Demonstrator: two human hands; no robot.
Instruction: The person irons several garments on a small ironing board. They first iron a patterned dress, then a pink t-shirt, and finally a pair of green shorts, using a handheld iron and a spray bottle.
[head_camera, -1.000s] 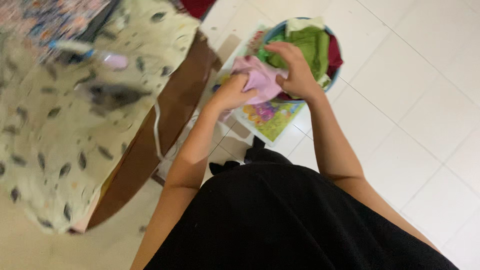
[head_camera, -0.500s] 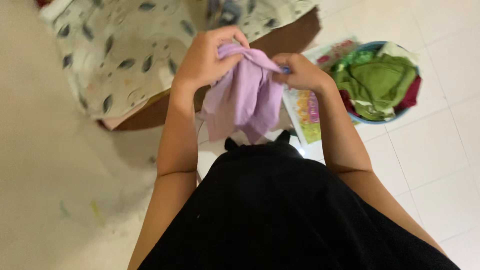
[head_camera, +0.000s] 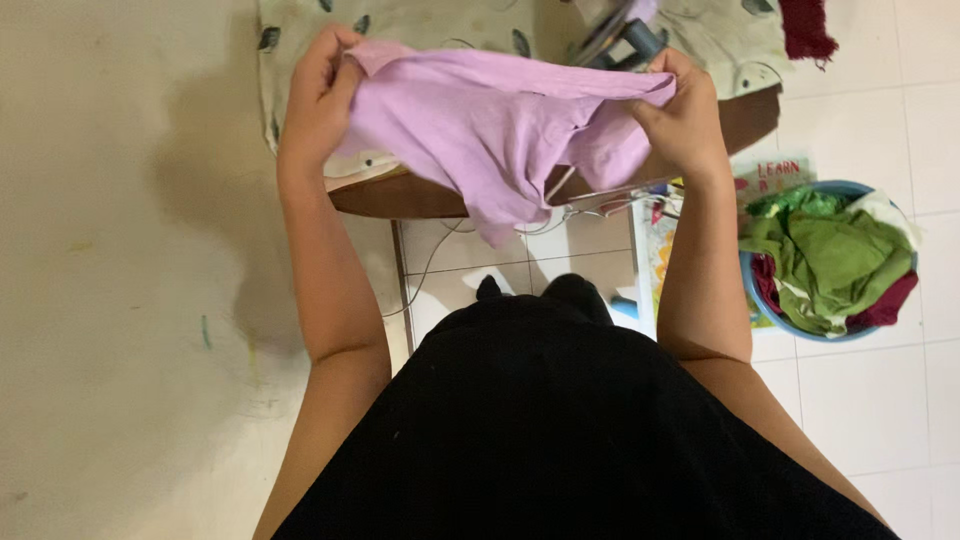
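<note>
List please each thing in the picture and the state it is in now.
lilac garment: spread out between both hands, one part hanging down
left hand: gripping one edge
right hand: gripping the opposite edge
blue basin: on the floor, full of crumpled clothes
patterned cover: lying flat on the board

A flat, rectangular printed poster (head_camera: 700, 215) lay on the white floor, tucked beneath the blue basket (head_camera: 748, 285). It was brightly coloured: yellow, green, blue and red on white.

Both bare arms stretched forward and apart, left hand (head_camera: 318, 95) and right hand (head_camera: 682, 115) raised level, fingers clenched tight.
</note>
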